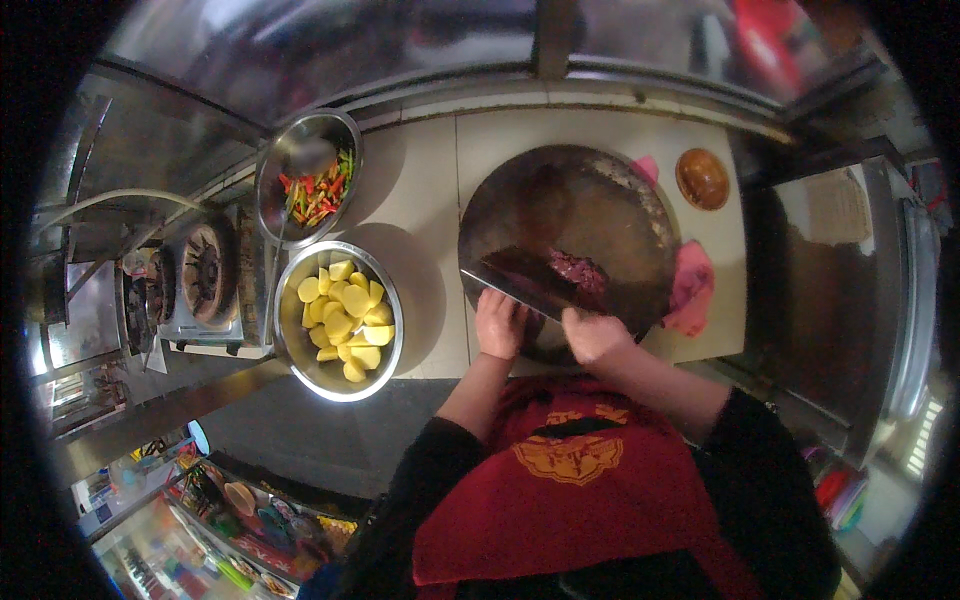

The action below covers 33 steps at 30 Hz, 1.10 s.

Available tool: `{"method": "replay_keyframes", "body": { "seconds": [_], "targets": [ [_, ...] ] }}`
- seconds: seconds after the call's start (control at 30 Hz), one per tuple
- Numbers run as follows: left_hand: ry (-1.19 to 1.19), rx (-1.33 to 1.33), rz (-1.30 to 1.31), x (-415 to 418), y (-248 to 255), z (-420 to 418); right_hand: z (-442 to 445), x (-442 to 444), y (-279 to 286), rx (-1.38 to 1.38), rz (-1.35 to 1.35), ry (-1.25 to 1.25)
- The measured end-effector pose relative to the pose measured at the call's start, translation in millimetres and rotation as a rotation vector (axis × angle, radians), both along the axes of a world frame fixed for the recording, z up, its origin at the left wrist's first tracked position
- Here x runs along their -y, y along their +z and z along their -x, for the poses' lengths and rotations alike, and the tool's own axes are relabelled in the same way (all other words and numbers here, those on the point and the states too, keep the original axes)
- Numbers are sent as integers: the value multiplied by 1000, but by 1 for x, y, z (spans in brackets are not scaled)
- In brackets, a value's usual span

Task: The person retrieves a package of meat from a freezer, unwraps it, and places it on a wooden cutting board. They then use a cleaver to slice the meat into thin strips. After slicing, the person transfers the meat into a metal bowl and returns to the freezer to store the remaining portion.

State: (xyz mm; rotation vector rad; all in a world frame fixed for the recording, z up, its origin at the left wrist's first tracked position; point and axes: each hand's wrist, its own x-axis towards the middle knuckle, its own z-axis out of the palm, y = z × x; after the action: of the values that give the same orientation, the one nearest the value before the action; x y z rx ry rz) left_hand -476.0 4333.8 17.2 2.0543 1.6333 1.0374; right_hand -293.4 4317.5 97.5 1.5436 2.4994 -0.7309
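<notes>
A round, dark chopping board (570, 195) lies on the pale tiled counter. My right hand (596, 335) grips a broad cleaver (517, 289) at its handle end, with the blade reaching left across the board's near part. Close under the blade, my left hand (501, 324) rests at the board's near left edge, its fingers bent against something dark that is mostly hidden. Beyond the cleaver sits a small heap of chopped reddish-purple meat (579, 271).
Left of the board stand a steel bowl of peeled potato pieces (399, 330) and one of cut peppers (357, 202). A pink cloth (691, 289) and a brown bowl (703, 179) lie to the right. Gas burners (204, 274) are farther left.
</notes>
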Motion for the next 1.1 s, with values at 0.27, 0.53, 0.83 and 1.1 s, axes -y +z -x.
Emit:
{"method": "replay_keyframes", "body": {
  "seconds": [0.27,0.53,0.83,1.1],
  "targets": [
    [-2,14,-14,-1,-6,3,0,-8,-14,-6,71,-33],
    [4,54,-54,-1,12,-3,-51,11,17,92,-91,12],
    [-4,3,15,4,-5,0,-22,10,15,27,110,26],
    [-26,25,-24,1,-1,-1,26,-28,-12,-132,150,-61]
  ]
}}
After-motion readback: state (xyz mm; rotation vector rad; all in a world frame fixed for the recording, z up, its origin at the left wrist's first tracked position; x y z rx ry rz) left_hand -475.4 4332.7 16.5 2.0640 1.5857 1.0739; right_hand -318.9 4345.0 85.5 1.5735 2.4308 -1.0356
